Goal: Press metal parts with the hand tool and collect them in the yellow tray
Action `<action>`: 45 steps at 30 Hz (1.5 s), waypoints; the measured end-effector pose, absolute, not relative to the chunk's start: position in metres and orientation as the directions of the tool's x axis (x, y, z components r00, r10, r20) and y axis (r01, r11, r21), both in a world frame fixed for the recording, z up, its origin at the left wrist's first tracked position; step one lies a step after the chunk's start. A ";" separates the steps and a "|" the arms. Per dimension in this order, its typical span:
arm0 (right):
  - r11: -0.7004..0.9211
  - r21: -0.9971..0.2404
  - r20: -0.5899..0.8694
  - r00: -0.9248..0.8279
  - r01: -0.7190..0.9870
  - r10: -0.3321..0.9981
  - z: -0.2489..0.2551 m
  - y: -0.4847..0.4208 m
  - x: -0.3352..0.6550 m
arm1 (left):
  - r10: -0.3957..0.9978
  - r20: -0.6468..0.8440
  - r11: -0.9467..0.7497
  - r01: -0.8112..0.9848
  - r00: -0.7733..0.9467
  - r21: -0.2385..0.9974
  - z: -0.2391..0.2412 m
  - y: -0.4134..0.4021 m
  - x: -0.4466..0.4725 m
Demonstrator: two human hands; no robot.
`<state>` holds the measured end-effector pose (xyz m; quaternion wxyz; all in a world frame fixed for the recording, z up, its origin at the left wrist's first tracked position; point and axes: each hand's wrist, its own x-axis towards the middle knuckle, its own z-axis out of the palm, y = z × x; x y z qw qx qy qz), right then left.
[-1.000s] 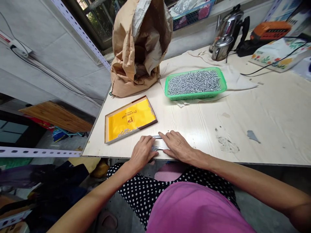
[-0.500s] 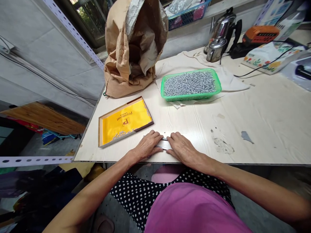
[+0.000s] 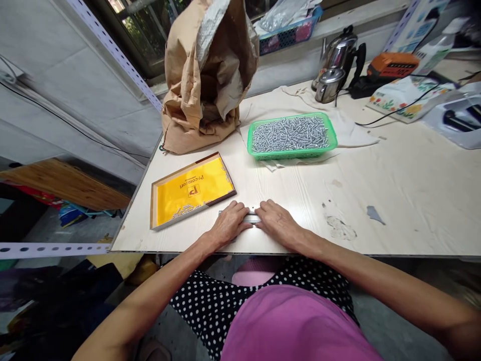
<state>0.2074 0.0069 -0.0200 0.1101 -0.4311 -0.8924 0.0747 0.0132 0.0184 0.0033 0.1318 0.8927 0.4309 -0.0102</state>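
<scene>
My left hand and my right hand lie side by side near the front edge of the pale wooden table. Between and under their fingers is a small clear plastic bag pressed flat on the table; what it contains I cannot make out. Both hands have their fingers laid down on the bag. To the left lies a shallow box lid with a yellow inside and a few small metal pieces at its near edge. Farther back stands a green basket full of metal screws.
A crumpled brown paper sack stands at the back left. A white cloth lies under the basket. A steel kettle, an orange device, a floral box and a black cable are at the back right.
My left hand has slid up and right over the bag, closer to my right hand. The view has shifted slightly.
</scene>
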 end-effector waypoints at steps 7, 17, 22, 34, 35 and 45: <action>0.572 -0.260 0.086 -0.572 0.778 0.816 -0.013 0.023 0.229 | 0.835 0.126 -0.550 0.820 0.536 0.157 -0.014 -0.031 0.029; 0.520 -0.219 0.042 -0.524 0.826 0.850 -0.015 0.078 0.221 | 0.792 0.147 -0.603 0.722 0.593 0.339 -0.034 -0.066 0.042; 0.694 -0.208 0.080 -0.695 0.689 0.714 0.001 0.069 0.183 | 0.801 0.145 -0.586 0.712 0.580 0.388 -0.027 -0.065 0.042; 0.966 -0.088 0.105 -0.962 0.244 0.253 -0.010 0.042 0.083 | 0.857 0.057 -0.492 0.782 0.511 0.382 -0.046 -0.075 0.042; 0.956 -0.122 0.127 -0.951 0.267 0.282 -0.012 0.043 0.079 | 0.857 0.057 -0.492 0.780 0.512 0.386 -0.045 -0.076 0.043; 0.647 -0.413 0.558 -0.384 0.640 0.736 0.055 0.138 0.175 | 0.859 0.308 -0.475 0.859 0.408 0.188 0.000 -0.029 -0.020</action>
